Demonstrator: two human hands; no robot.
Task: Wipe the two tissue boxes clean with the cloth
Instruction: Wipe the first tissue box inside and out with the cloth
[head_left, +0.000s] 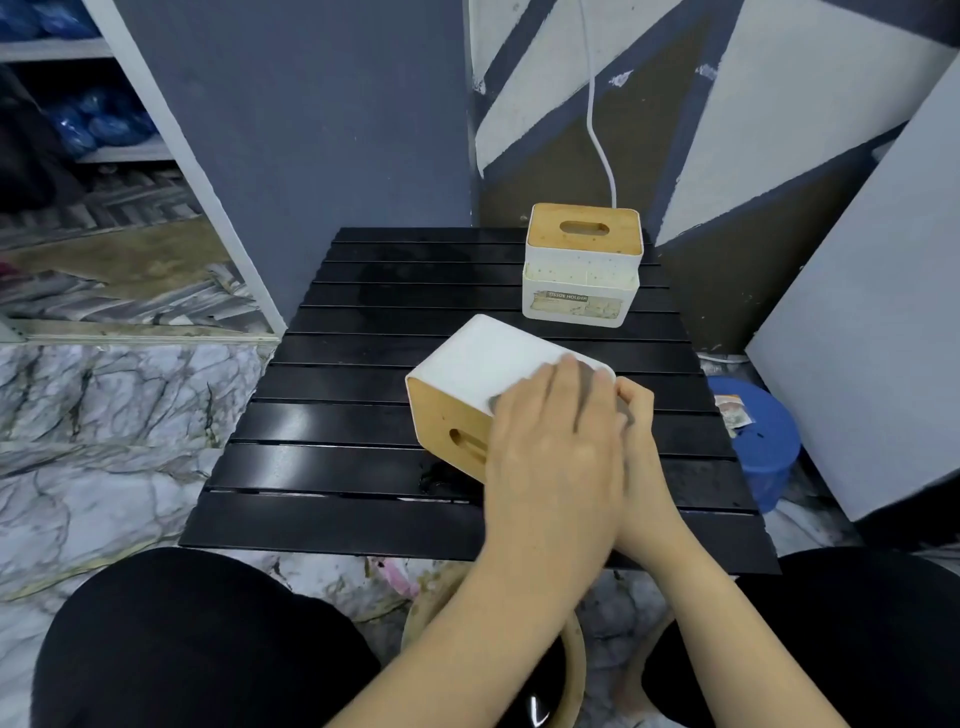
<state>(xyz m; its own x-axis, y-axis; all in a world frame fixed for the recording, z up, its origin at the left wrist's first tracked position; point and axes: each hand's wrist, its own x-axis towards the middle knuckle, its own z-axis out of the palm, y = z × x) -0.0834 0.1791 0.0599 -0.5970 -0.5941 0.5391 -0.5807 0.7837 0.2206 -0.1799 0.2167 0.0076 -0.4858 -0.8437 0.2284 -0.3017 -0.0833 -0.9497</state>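
- Boxes are set on the slatted table: the near box is tipped on its side, lid facing left, long axis running away-left; the far box is stood upright behind it.
- Left hand is pressed flat, fingers straight, on the cloth atop the near box.
- Right hand is curled at the box's right end, partly hidden.

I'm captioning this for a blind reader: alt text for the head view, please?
The left hand presses a grey cloth on a tipped tissue box braced by the right hand; another box stands upright behind on the black table.
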